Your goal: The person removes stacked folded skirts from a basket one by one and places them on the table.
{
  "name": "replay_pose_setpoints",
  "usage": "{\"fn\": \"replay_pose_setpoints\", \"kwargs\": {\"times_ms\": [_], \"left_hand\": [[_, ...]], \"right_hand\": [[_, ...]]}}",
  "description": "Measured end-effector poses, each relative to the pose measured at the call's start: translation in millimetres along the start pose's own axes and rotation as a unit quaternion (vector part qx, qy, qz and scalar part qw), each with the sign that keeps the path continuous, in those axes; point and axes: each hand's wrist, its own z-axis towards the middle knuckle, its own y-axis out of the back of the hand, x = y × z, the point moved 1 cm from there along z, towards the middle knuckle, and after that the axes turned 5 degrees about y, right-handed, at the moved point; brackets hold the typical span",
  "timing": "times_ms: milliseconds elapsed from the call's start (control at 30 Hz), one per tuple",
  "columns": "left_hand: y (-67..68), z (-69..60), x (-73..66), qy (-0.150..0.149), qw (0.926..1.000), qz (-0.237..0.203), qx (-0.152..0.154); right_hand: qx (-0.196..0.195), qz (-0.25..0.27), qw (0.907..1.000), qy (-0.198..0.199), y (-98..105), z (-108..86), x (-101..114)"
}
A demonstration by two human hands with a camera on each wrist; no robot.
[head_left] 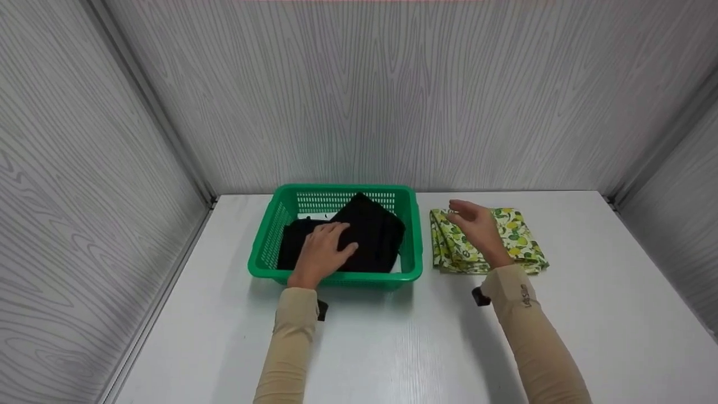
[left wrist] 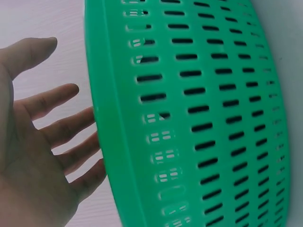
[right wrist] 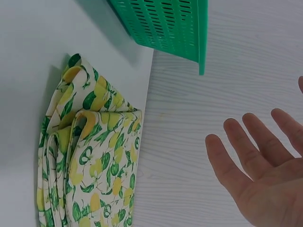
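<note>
Both sets of fingers [left wrist: 66, 127] spread: I'm holding left hand [head_left: 321, 253] over black cloth [head_left: 374, 238] in basket [head_left: 417, 247], right hand [head_left: 477, 228] by lemon-print cloth [head_left: 519, 238] toward desk's [head_left: 387, 353] far edge; likely reaching, gripping calling for curling.

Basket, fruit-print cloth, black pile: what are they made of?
Basket: likely moulded plastic, slightly glossy; smooth walls, regular slots.
Cloth: thin fabric, matte; soft folds. Fibre unclear, maybe cotton.
Black pile: probably fabric, matte; no sheen shows, weave unreadable.
</note>
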Motion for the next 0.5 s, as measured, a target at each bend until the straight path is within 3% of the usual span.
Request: {"fn": "replay_pose_setpoints", "kwargs": {"times_ms": [300,500], "left_hand": [[7.4,-2.4,17.1,0.021,0.9992,0.033,-0.011],[16.9,-3.9,32.8,0.044,0.9977,0.050,-0.008]], "right_hand": [[0.010,0.013,0.9997,0.018,-19.2,5.6,12.8],[0.036,0.026,0.9984,0.034,-46.4,11.1,25.3]]}}
